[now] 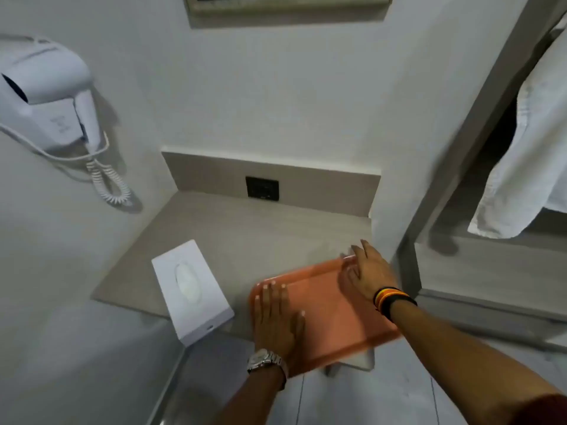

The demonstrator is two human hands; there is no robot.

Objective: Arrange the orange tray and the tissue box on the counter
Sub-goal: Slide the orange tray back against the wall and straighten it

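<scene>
We press our left hand (276, 320) and right hand (369, 276), fingers flat and unclenched, on the orange tray (328, 311) overhanging the counter's (239, 234) front edge; the tissue box (191, 291) crowds its left.

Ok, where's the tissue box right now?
In the head view the tissue box sits at the counter's front left edge, just left of the orange tray and apart from it, below the wall-mounted hair dryer.

Head-height view, steeply down, close.

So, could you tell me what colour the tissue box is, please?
The tissue box is white, seen in the head view.
</scene>
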